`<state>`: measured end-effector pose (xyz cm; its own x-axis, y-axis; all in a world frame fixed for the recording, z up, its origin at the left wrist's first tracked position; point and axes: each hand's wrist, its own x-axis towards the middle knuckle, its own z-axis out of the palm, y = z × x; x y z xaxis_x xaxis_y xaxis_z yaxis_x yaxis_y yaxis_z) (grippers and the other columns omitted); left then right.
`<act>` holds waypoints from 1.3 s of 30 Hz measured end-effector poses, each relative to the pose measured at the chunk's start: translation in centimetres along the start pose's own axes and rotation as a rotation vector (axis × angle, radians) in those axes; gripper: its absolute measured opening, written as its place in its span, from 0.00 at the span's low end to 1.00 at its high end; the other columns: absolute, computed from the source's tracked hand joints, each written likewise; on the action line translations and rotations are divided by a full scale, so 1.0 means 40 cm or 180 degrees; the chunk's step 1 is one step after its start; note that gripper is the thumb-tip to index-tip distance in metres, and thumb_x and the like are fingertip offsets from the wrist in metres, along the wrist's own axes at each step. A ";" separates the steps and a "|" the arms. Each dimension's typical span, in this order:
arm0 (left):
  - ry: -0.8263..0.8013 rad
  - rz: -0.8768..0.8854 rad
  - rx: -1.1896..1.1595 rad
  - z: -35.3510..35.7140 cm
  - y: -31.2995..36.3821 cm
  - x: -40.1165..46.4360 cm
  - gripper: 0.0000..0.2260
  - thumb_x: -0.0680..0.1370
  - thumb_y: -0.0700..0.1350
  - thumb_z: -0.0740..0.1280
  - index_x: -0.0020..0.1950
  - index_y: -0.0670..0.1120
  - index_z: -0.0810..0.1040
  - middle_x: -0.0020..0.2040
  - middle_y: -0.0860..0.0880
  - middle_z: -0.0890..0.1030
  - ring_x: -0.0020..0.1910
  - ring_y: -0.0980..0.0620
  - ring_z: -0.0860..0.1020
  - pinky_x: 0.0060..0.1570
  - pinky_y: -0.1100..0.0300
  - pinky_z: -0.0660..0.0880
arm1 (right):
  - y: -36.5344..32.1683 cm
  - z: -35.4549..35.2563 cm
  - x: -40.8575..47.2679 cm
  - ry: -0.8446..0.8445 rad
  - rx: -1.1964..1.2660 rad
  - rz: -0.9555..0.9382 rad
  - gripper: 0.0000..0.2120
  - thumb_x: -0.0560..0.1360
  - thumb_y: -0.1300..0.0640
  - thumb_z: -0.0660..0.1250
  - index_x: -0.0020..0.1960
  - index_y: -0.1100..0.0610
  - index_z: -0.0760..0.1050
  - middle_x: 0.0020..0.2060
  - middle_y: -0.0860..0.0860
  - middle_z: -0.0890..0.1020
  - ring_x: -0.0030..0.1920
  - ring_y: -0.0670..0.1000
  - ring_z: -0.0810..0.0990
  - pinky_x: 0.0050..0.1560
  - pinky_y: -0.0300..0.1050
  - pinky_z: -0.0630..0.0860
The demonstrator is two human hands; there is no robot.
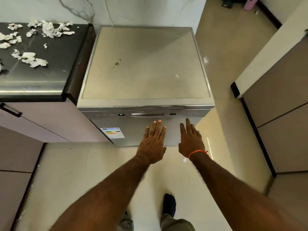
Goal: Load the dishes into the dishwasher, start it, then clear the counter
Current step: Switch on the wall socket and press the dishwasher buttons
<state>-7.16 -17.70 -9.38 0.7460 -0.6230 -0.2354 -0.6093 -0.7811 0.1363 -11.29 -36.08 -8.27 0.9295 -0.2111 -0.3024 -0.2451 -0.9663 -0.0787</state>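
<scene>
At centre frame stands the dishwasher (145,67), door closed, beside the dark counter (41,77) at upper left. Left hand (152,144) and right hand (190,142) are both flat against the door front just below the control strip (146,114), fingers (157,129) extended and slightly spread, holding nothing. Torn paper scraps (35,59) litter the counter. Orange thread (197,152) circles the right wrist.

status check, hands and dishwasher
Left hand and right hand open, flat at dishwasher door. Door shut. Paper scraps on counter.
</scene>
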 end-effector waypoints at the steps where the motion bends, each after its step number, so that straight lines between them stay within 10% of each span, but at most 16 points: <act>1: -0.0012 0.0001 0.0016 0.003 0.029 0.012 0.41 0.81 0.58 0.62 0.83 0.43 0.42 0.82 0.40 0.35 0.80 0.39 0.33 0.79 0.39 0.43 | 0.029 0.001 0.002 0.0008 -0.0019 -0.0002 0.44 0.76 0.55 0.70 0.82 0.56 0.45 0.80 0.58 0.37 0.80 0.63 0.47 0.77 0.60 0.57; 35: -0.0213 -0.0235 0.0223 0.034 0.075 0.114 0.38 0.82 0.59 0.59 0.83 0.45 0.44 0.81 0.40 0.35 0.80 0.39 0.35 0.79 0.40 0.42 | 0.153 0.065 0.137 -0.0356 -0.0669 -0.0126 0.40 0.65 0.35 0.73 0.72 0.51 0.70 0.71 0.59 0.19 0.72 0.68 0.21 0.76 0.70 0.39; 39: -0.0262 -0.0230 0.0278 0.032 0.072 0.138 0.38 0.82 0.59 0.59 0.83 0.45 0.43 0.81 0.40 0.34 0.80 0.39 0.34 0.78 0.40 0.40 | 0.118 0.079 0.148 -0.0407 -0.0544 0.0120 0.53 0.65 0.31 0.71 0.81 0.54 0.55 0.69 0.61 0.18 0.71 0.68 0.20 0.75 0.70 0.37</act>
<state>-5.14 -23.34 -11.50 0.7664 -0.5569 -0.3201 -0.5785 -0.8150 0.0327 -7.82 -41.44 -13.44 0.8754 -0.2376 -0.4209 -0.2185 -0.9713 0.0939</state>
